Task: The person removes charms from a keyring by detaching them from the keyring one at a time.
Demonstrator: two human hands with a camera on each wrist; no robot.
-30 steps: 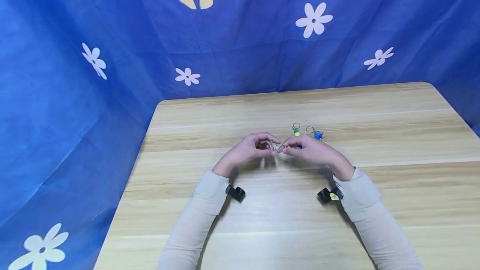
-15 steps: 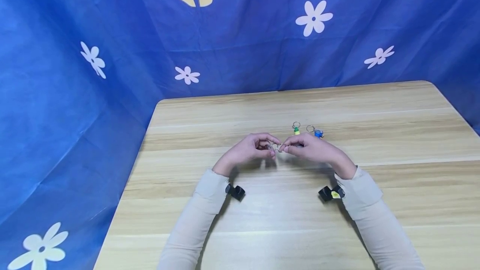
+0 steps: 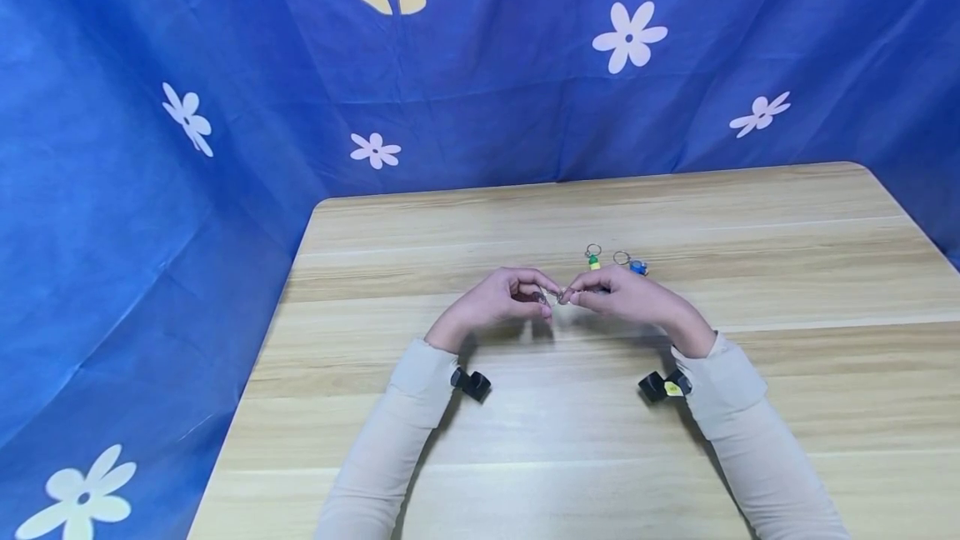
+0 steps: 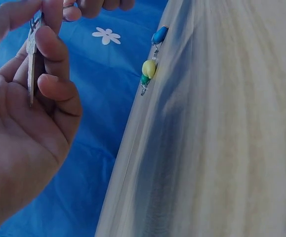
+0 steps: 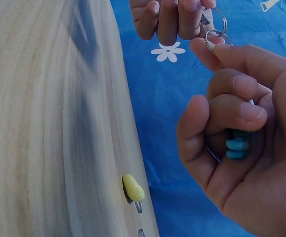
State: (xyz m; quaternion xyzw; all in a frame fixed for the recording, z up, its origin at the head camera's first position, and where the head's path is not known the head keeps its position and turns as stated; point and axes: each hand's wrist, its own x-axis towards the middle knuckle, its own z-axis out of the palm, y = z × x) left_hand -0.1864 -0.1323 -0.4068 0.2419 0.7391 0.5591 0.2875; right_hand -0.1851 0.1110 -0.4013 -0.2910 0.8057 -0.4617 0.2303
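Note:
My left hand (image 3: 491,300) and right hand (image 3: 630,298) meet above the table's middle. In the left wrist view, a narrow metal piece that looks like a key (image 4: 31,74) is held between my left thumb and fingers, its tip toward the palm. My right thumb and index finger pinch a split key ring (image 5: 213,43), which touches or links with a second metal ring (image 5: 224,20) by the left fingertips; which of these I cannot tell. A turquoise keychain charm (image 5: 237,147) sits under the curled fingers in my right palm, mostly hidden.
Behind my right hand, a green and yellow keychain (image 3: 594,261) and a blue keychain (image 3: 637,267) lie on the wooden table (image 3: 420,232), each with a metal ring. A blue flowered cloth (image 3: 480,65) hangs behind the table's far edge.
Both hands stay almost in place. The rings between the fingertips have shifted and tilted slightly; the right hand has moved a touch to the right.

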